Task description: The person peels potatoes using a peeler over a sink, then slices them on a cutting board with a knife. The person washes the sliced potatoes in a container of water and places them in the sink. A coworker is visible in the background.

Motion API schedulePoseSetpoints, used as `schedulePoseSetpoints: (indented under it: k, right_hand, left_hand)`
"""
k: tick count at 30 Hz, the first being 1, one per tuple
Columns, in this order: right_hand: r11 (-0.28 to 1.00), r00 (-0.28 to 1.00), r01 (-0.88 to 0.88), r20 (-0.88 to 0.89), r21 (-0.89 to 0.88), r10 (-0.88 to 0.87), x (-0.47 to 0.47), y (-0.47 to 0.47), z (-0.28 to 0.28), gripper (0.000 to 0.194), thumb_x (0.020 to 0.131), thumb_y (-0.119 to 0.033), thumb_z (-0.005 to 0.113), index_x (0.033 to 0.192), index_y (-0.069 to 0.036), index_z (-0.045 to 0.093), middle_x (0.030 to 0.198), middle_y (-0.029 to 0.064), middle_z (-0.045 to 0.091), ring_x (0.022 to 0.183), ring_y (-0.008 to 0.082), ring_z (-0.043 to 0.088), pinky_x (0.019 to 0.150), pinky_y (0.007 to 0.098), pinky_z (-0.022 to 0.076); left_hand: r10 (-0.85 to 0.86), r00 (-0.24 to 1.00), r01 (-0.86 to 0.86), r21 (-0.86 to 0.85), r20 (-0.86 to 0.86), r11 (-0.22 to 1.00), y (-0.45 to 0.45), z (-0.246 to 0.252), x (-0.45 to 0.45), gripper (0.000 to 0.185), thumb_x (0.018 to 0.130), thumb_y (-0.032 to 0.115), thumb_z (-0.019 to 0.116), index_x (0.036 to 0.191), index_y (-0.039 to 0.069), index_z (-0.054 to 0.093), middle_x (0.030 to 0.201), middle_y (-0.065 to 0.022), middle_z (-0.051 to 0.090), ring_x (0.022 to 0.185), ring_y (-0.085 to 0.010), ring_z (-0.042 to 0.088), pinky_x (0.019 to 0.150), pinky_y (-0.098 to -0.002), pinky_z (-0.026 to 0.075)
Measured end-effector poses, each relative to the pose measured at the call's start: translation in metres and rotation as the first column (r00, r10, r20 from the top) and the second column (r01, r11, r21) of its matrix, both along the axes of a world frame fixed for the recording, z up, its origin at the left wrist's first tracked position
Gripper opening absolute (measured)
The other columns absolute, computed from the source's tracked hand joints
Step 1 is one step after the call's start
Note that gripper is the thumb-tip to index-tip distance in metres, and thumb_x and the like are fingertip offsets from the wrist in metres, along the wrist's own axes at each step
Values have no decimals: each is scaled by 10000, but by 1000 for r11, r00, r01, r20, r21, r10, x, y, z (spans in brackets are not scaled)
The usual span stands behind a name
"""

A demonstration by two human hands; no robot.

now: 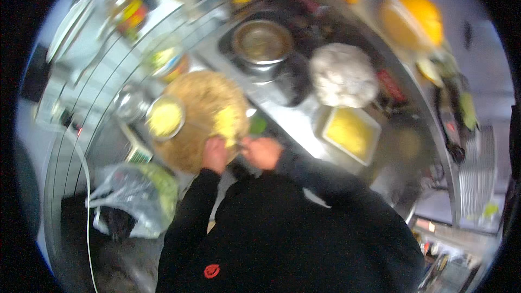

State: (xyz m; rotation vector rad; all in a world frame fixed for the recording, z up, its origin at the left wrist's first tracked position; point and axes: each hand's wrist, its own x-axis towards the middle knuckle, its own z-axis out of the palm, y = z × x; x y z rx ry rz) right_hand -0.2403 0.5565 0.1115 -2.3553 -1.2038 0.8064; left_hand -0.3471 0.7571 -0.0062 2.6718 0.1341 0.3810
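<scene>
A round wooden cutting board (189, 85) lies before me, with a strip of finely cut yellow food (225, 120) along its right side. At the near end of that strip, my left hand (215, 155) rests with bent fingers against the food. My right hand (263, 152) is just to the right, at the board's edge, its fingers curled around a thin tool that looks like a knife; blur hides the blade. A small bowl (182, 124) filled with yellow shreds (164, 118) sits on the left part of the board.
Left of the board are a clear glass vessel (131, 101) and a plastic bag (134, 199) with something green. To the right stand a pot (262, 42) on a stove, a whitish rounded bundle (344, 75) and a rectangular container (371, 150) of yellow food. A white cable (86, 171) hangs at left.
</scene>
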Motion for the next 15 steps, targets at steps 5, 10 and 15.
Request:
schedulePoseSetpoints:
  k: [5,10,15]
  right_hand:
    - [997,996,75,-43,-35,-76,3,-2,4,249,1010,-278,603,1081,-42,570,832,264,692,847,472,695,746,583,537]
    - [997,998,63,3,32,-63,-1,-4,-1,263,1014,-295,594,1092,-45,568,817,260,694,829,464,699,726,586,537]
    - [995,998,58,39,-85,-55,-3,-2,-15,279,1024,-295,587,1141,-44,552,822,238,704,798,456,705,700,573,561]
  left_hand:
    - [-11,999,12,-24,40,1000,-2,11,-2,187,840,20,634,1024,9,664,1122,-187,652,1096,-423,581,970,-498,491]
    - [-1,999,3,-53,43,999,-4,15,-6,202,861,37,641,1061,18,664,1172,-171,648,1155,-414,575,989,-494,490]
    - [-11,1000,10,-61,-18,998,0,17,-9,199,868,73,632,1058,23,667,1161,-164,645,1138,-408,576,973,-488,498]
